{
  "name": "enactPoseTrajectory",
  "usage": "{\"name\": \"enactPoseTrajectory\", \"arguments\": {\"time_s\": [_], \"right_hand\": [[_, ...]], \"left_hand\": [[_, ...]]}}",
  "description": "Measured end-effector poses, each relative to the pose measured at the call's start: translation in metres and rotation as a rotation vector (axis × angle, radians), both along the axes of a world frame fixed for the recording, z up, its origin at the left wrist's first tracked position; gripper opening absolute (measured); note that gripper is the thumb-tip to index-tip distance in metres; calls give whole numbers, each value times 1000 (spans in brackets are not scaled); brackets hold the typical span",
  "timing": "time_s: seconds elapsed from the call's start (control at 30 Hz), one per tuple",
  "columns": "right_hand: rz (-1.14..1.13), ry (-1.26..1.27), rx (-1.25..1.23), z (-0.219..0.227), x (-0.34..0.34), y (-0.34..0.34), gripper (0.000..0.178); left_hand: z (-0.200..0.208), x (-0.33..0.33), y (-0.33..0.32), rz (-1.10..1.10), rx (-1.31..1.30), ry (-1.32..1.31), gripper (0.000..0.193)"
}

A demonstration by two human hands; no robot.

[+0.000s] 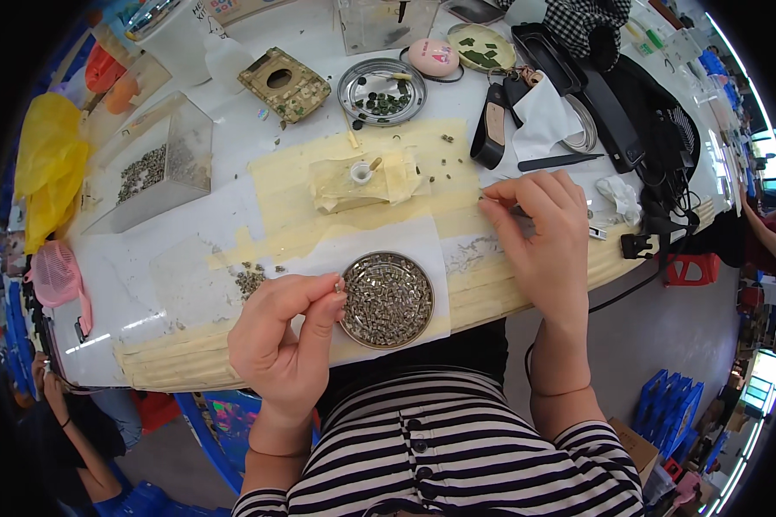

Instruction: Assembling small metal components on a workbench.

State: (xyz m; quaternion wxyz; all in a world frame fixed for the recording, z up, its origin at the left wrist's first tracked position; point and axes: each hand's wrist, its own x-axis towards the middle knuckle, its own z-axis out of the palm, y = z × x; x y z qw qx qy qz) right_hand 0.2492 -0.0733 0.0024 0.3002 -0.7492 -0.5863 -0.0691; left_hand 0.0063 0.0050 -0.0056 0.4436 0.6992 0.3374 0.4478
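Note:
My left hand [280, 340] is closed in a pinch at the left rim of a round dish [429, 320], with a tiny metal piece [339, 288] between thumb and forefinger. Many small silvery metal pieces [386, 297] fill that dish. Over the right part of the table my right hand [539, 233] is also pinched; a dark speck shows at its fingertips, too small to name. Between and beyond the hands stands a block wrapped in cream tape [341, 200], with a white ring [361, 173] on top and a short tan peg in it.
Loose metal pieces [250, 280] lie left of the dish. A clear bin [185, 177] holds more. Farther back are a camouflage-patterned box [284, 84] and a metal tray [383, 71] with dark green bits. Black tweezers [560, 161], a black strap [491, 129] and cables lie at right.

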Motion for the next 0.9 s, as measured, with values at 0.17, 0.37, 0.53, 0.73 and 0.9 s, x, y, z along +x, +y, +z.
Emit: {"name": "enactPoseTrajectory", "arguments": {"time_s": [0.17,0.37,0.53,0.73,0.9], "right_hand": [[-22,-31,-51,-1,-3,6,9],[8,-90,-38,-4,-4,9,10],[40,225,108,-7,-7,3,8],[133,485,220,-7,-22,0,10],[304,637,135,11,-45,2,15]], "left_hand": [[1,2,-1,26,10,22,13],[-1,3,0,3,47,19,13],[-1,3,0,3,32,10,13],[-5,0,3,-70,100,19,12],[-2,2,-1,-14,29,-13,14]]}}
